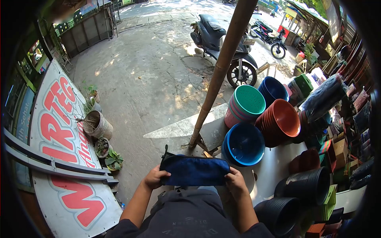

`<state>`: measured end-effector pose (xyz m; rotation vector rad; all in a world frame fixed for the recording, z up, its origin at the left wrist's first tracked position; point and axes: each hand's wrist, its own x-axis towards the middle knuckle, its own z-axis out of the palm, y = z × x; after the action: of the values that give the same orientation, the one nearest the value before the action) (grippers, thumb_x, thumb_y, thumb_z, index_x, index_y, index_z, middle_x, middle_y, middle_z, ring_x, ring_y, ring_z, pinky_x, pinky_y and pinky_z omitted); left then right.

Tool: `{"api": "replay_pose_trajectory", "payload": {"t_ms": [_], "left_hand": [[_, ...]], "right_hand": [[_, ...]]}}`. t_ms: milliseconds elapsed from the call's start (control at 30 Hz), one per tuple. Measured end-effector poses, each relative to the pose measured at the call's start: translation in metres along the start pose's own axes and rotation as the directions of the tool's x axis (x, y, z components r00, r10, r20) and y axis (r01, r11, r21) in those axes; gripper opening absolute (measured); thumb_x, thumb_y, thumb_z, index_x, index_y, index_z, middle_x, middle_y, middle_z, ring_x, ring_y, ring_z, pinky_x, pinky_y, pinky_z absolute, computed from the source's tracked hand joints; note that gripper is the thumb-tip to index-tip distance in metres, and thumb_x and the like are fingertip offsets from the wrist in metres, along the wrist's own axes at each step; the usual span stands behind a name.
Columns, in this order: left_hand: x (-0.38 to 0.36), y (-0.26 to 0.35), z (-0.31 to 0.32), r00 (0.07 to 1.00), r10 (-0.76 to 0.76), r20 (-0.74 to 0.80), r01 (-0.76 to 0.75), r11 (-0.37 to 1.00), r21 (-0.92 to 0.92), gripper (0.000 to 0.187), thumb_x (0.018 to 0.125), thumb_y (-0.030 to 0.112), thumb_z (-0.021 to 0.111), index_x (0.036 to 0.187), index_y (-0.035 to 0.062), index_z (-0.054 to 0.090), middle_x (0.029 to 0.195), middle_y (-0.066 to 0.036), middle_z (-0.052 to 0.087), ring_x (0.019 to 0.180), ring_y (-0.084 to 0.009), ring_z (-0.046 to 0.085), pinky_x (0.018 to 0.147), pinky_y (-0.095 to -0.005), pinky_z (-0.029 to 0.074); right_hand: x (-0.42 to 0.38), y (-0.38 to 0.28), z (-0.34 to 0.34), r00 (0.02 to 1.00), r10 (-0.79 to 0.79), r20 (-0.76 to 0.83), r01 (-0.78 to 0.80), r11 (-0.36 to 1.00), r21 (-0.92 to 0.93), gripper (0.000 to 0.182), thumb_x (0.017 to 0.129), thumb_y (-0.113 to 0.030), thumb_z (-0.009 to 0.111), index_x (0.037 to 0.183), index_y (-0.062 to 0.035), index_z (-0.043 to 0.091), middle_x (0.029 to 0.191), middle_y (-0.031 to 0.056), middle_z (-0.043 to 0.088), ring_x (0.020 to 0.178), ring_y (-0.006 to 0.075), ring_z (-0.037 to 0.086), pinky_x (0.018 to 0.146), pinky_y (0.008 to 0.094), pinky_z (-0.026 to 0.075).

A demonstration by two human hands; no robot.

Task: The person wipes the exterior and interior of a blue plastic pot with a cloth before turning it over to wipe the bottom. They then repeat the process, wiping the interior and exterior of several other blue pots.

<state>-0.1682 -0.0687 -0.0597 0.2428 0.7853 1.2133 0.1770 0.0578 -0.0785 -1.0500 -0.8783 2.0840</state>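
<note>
A folded blue cloth with a black edge [195,171] is stretched between both hands in front of my chest. My left hand [154,177] grips its left end, fingers curled over the black trim. My right hand [235,180] grips its right end. The cloth hangs level, above my dark shirt and the concrete ground.
A bamboo pole [220,68] leans up just beyond the cloth. Stacked plastic basins, blue [244,144], green [248,101] and brown [281,119], lie to the right, with black pots [305,186] nearer. A red-lettered banner [59,131] and potted plants [97,125] are left. Motorbikes [216,37] stand behind.
</note>
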Motion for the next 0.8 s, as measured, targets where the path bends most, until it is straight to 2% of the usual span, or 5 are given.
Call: {"api": "replay_pose_trajectory", "payload": {"t_ms": [300,367,433,533,800], "left_hand": [[-0.003,-0.021,-0.022,0.979,0.148,-0.140,-0.065,0.880,0.470,0.065,0.080,-0.001,0.064,0.141,0.0006,0.043,0.127,-0.016,0.060,0.112,-0.0271,0.063,0.097,-0.0371,0.051],[0.001,-0.040,-0.009,0.647,0.760,-0.063,0.235,-0.121,0.964,0.070,0.084,0.012,0.070,0.145,0.0005,0.038,0.134,-0.019,0.055,0.115,-0.0273,0.060,0.096,-0.0357,0.050],[0.002,-0.051,0.012,0.841,0.514,-0.171,-0.034,0.364,0.931,0.074,0.088,0.029,0.073,0.147,0.0037,0.037,0.136,-0.020,0.052,0.114,-0.0263,0.059,0.093,-0.0336,0.050],[0.011,-0.059,0.057,0.979,0.107,-0.174,-0.044,0.943,0.330,0.053,0.095,0.033,0.066,0.137,0.0042,0.051,0.123,-0.013,0.061,0.105,-0.0176,0.062,0.086,-0.0286,0.051],[0.032,-0.091,0.051,0.970,-0.056,-0.238,0.041,0.997,-0.068,0.033,0.105,0.034,0.047,0.116,0.0045,0.055,0.099,-0.007,0.065,0.087,-0.0180,0.067,0.077,-0.0312,0.054]], "right_hand": [[-0.006,0.003,0.051,0.990,-0.138,-0.008,0.137,0.988,-0.076,0.047,0.091,-0.004,0.067,0.135,-0.0023,0.052,0.111,0.0060,0.062,0.101,0.0114,0.058,0.092,0.0254,0.047],[-0.009,0.005,0.077,0.986,-0.160,0.052,0.166,0.979,-0.119,0.041,0.089,-0.005,0.071,0.127,-0.0033,0.055,0.107,0.0052,0.061,0.099,0.0110,0.058,0.090,0.0255,0.048],[-0.004,0.019,0.097,0.983,-0.148,0.109,0.164,0.974,-0.157,0.032,0.088,-0.005,0.073,0.116,-0.0042,0.057,0.107,0.0066,0.063,0.098,0.0119,0.060,0.088,0.0270,0.050],[0.007,0.051,0.118,0.971,-0.097,0.220,0.171,0.922,-0.347,0.023,0.091,-0.007,0.071,0.111,-0.0017,0.062,0.103,0.0044,0.067,0.095,0.0108,0.062,0.086,0.0274,0.051],[-0.007,0.031,0.098,0.942,0.198,0.272,-0.060,0.894,-0.444,0.040,0.091,-0.004,0.063,0.131,-0.0022,0.060,0.109,0.0080,0.068,0.098,0.0141,0.063,0.087,0.0292,0.050]]}}
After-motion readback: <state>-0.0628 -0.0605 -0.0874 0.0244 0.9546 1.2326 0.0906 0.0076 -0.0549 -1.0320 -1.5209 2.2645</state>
